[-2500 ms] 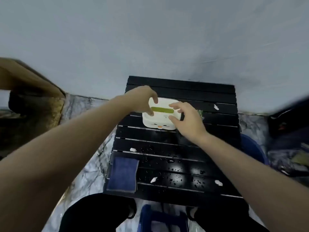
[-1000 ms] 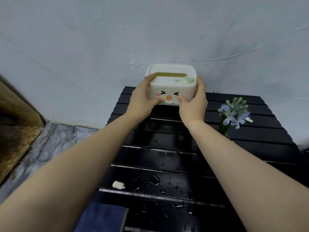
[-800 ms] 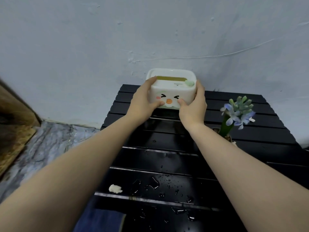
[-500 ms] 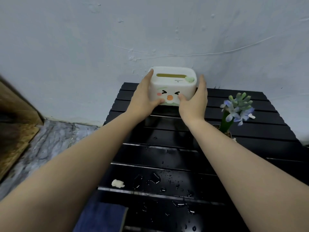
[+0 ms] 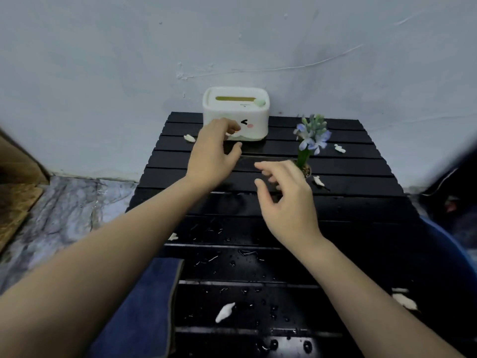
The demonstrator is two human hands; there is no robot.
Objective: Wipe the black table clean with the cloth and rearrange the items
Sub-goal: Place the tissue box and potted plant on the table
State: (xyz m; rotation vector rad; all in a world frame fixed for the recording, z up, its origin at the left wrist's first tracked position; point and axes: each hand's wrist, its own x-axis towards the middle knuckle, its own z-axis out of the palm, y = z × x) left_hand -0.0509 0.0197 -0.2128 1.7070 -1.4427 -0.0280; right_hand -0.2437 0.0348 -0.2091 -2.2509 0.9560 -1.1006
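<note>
A white tissue box (image 5: 241, 109) with a cartoon face stands at the far edge of the black slatted table (image 5: 348, 202), against the wall. My left hand (image 5: 213, 153) hovers just in front of the box, fingers apart, holding nothing. My right hand (image 5: 286, 200) is nearer to me over the table's middle, also open and empty. A folded blue cloth (image 5: 144, 306) lies on the near left corner, partly under my left forearm. Water drops and several white scraps, such as one (image 5: 224, 311), are scattered on the slats.
A small potted flower (image 5: 311, 140) with pale blue blooms stands right of the box, close to my right hand. A grey wall rises behind the table. Marble-patterned floor (image 5: 64, 202) lies to the left, and a blue tub (image 5: 449, 254) sits at the right.
Both hands have let go of the tissue box, which now rests at the table's far edge. The hands have drawn back toward me, the right one farther.
</note>
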